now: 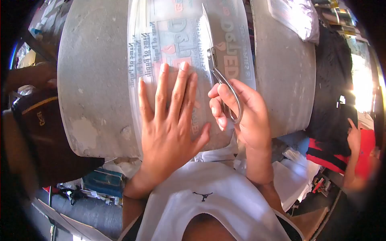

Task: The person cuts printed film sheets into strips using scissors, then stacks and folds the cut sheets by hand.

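My left hand lies flat, fingers stretched, on a clear plastic sheet printed with mirrored lettering and logos. The sheet is spread over a grey work table. In my right hand is a pair of metal scissors, its handle loops within my curled fingers. The closed-looking blades point away from me, over the right part of the sheet. Whether the blades touch the sheet I cannot tell.
At the far right of the table lies a bundle in clear plastic. Another person's hand shows at the right edge, beside dark cloth. To the left, another person's arm and dark clothing border the table. Mixed items lie on the floor.
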The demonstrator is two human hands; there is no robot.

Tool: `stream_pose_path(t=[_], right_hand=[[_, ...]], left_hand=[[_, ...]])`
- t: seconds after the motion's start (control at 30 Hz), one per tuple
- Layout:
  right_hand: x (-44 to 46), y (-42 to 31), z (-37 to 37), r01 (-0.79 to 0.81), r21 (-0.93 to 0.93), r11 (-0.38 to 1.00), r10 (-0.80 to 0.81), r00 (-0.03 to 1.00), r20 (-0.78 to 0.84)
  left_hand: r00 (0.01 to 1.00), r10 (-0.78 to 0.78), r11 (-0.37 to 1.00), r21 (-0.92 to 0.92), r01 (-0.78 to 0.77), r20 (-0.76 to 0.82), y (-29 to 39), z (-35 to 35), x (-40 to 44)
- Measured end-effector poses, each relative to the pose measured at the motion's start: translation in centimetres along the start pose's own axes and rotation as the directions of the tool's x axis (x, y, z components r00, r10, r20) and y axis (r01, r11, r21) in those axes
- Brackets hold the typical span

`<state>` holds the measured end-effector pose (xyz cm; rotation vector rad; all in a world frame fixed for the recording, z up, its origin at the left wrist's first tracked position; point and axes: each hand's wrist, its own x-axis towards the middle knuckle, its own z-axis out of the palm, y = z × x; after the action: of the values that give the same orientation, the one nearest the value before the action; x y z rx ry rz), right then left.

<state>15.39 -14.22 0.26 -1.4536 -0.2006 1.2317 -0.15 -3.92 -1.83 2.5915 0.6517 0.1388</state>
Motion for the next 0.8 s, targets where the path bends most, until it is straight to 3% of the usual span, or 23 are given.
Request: stream_pose_path(t=[0.4,0.8], right_hand=[[2.7,-1.8,-0.2,0.059,-0.076,0.995,-0.057,0.998,0.024],[5.0,-3.4,0.5,0.081,-0.002,0.997,-0.081,0.995,0.062]], left_hand=[[0.998,-0.004,1.000,-0.015,0.005,0.068,0.3,-0.8,0.2],[0.997,-0.010,1.000,-0.011,0.011,0.071,0.3,-1.0,0.2]])
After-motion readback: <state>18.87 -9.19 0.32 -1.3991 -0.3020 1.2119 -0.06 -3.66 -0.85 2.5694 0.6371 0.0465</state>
